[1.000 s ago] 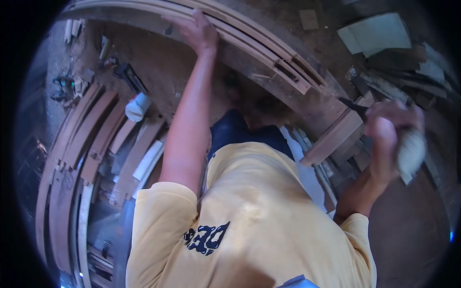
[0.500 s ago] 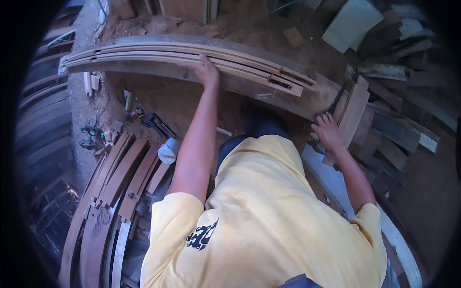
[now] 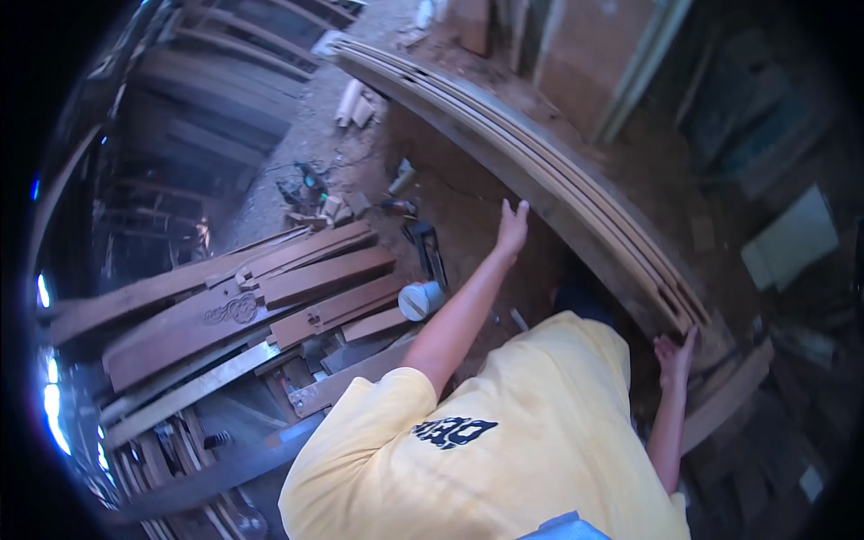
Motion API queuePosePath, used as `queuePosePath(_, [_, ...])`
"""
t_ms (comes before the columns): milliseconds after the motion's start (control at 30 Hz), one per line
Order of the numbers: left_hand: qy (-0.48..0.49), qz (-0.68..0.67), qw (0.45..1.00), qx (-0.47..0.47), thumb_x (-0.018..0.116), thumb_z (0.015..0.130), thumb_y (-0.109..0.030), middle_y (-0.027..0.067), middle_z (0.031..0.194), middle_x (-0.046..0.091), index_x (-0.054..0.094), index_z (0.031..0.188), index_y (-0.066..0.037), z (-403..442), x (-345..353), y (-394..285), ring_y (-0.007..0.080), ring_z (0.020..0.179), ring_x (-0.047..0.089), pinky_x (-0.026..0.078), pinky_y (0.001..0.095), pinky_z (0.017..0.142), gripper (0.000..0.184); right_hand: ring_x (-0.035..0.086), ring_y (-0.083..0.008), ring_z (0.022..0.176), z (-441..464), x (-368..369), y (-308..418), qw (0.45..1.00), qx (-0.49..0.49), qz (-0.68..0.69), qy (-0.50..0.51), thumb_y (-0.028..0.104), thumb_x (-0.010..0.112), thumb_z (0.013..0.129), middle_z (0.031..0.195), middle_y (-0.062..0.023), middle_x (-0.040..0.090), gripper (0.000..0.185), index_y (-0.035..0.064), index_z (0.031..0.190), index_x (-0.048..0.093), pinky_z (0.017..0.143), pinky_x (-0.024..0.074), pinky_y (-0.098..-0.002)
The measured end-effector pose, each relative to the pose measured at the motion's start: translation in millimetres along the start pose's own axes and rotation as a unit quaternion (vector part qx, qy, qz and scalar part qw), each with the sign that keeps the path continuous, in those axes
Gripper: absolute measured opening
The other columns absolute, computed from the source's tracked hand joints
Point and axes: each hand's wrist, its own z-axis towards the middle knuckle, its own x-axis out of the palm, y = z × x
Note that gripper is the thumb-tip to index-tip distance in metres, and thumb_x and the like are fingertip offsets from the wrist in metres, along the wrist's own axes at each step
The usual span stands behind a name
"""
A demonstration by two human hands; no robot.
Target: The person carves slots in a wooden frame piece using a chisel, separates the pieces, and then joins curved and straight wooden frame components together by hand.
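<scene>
Long curved wooden strips (image 3: pixel 540 155) lie side by side on a curved board (image 3: pixel 459 133) that runs diagonally from upper left to lower right. My left hand (image 3: pixel 513 230) is beside the board's near edge, fingers apart, holding nothing. At the right end of the strips is my right hand (image 3: pixel 675 356), its fingers apart and its fingertips near the slotted ends. Whether the fingertips touch the wood cannot be made out. Below my right hand, a wooden block (image 3: pixel 733 396) rests at the board's end.
Carved and plain planks (image 3: pixel 193 335) are stacked at the left. A white container (image 3: pixel 420 301) and a black tool (image 3: pixel 426 253) sit between the stack and my left arm. Pale sheets (image 3: pixel 792 240) lie at the right, and large panels (image 3: pixel 598 56) stand at the top.
The view has swung round to the left. My left hand has come off the strips to the near edge. My right hand has left the dark tool and block and moved to the strips' end.
</scene>
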Motion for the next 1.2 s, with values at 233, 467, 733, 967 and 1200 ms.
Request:
queuePosePath(233, [-0.094,-0.038,0.993,-0.057,0.050,0.104,-0.053,0.0285,0.155,0.045,0.028,0.160,-0.002,119,-30,-40,0.0392,0.146,0.041,0.033,0.0432,0.120,0.079,0.066,-0.0297,0.104,-6,44,-9,0.990,-0.022,0.087,-0.108,0.075,0.044,0.098,0.126,-0.0233,0.056,0.088,0.0262,0.166,0.016,0.097,0.0506,-0.0431])
queuePosePath(467, [-0.144,-0.110,0.980,-0.082,0.054,0.101,-0.058,0.0139,0.118,0.061,0.051,0.132,-0.005,210,-120,-71,0.0251,0.101,0.060,0.052,0.0421,0.075,0.061,0.056,-0.0166,0.072,-14,139,-27,0.993,-0.016,-0.008,-0.118,0.068,0.065,0.092,0.079,-0.0022,0.050,0.066,0.0083,0.117,0.057,0.067,0.0491,-0.0310])
queuePosePath(733, [-0.119,-0.248,0.951,-0.140,0.064,0.091,-0.068,0.0255,0.143,0.043,0.032,0.155,-0.006,350,-239,-83,0.0440,0.131,0.047,0.050,0.0603,0.102,0.095,0.060,-0.0180,0.068,-26,294,7,0.992,0.016,0.067,-0.106,0.071,0.072,0.085,0.082,-0.0031,0.053,0.069,0.0070,0.107,0.057,0.065,0.0520,-0.0305])
queuePosePath(967, [-0.027,-0.165,0.983,-0.078,0.043,0.097,-0.073,0.0211,0.157,0.040,0.028,0.160,-0.013,541,-314,-152,0.0405,0.137,0.046,0.045,0.0561,0.107,0.089,0.065,-0.0132,0.087,14,384,-23,0.933,-0.091,0.263,-0.229,0.068,0.070,0.088,0.099,-0.0034,0.064,0.071,0.0139,0.132,0.063,0.072,0.0576,-0.0337])
queuePosePath(1200, [-0.006,-0.198,0.976,-0.094,0.077,0.086,-0.047,0.0150,0.114,0.070,0.058,0.128,0.005,587,-335,-146,0.0305,0.088,0.071,0.062,0.0446,0.064,0.070,0.068,-0.0246,0.107,-5,423,-11,0.846,-0.064,0.272,-0.455,0.065,0.063,0.093,0.126,-0.0143,0.064,0.073,0.0061,0.136,0.054,0.077,0.0575,-0.0407])
